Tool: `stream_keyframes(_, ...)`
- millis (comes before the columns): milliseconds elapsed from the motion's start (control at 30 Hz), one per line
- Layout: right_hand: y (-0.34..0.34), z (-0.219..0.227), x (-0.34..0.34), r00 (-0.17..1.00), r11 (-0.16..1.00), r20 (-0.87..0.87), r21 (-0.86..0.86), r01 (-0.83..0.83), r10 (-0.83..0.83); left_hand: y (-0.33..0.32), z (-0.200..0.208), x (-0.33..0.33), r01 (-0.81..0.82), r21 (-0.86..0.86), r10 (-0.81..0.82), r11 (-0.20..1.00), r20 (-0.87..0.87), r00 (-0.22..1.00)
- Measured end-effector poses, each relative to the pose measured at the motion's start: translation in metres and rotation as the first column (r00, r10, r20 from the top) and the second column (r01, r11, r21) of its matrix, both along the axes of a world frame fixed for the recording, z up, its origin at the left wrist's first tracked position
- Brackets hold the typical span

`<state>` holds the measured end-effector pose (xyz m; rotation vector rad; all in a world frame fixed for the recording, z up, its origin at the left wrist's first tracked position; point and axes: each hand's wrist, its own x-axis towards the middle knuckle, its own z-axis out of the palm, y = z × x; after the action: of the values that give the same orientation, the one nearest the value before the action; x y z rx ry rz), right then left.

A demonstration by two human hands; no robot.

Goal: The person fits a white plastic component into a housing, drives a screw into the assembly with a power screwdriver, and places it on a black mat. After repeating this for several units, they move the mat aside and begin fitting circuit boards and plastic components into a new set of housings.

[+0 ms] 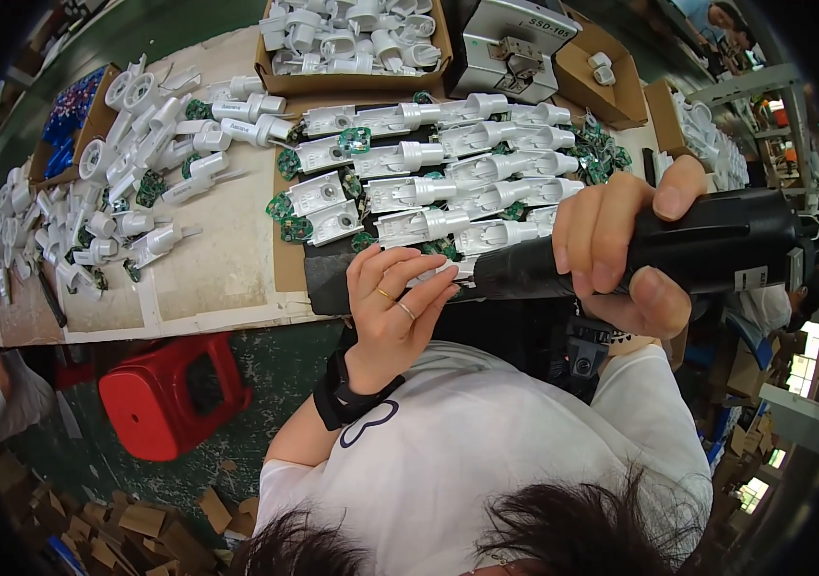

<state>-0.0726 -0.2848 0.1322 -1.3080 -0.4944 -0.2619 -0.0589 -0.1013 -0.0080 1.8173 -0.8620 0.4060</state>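
The right hand (625,254) wraps around the thick black body of a powered driver tool (688,250), fingers over the top and thumb beneath, holding it nearly level above the near edge of the bench (208,278). The tool's narrower front end points toward the left hand (398,302), whose fingers curl closed on a small white plastic piece (436,274) at the tool's tip; two rings and a black wristband show on that arm. Just beyond the hands, rows of white plastic housings (428,182) with green circuit boards lie on a dark mat. More loose housings (131,163) are heaped farther left, a cardboard box (352,79) of white parts stands at the far edge, and a red stool (174,394) sits on the floor beneath.
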Motion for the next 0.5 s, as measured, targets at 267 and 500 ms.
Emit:
stream_keyframes(267, -0.0013, -0.0011, -0.0023, 1.0, 1.0, 0.022, 0.007, -0.02, 0.019, 0.0011, -0.0005, 0.0013, 0.013, 0.033, -0.013, 0.999, -0.004, 1.0)
stream_keyframes(500, -0.0024, -0.0011, -0.0017, 0.999, 1.0, 0.034, 0.0, -0.022, 0.022, -0.0002, -0.0011, 0.0003, 0.008, 0.022, -0.008, 1.0, -0.011, 1.0)
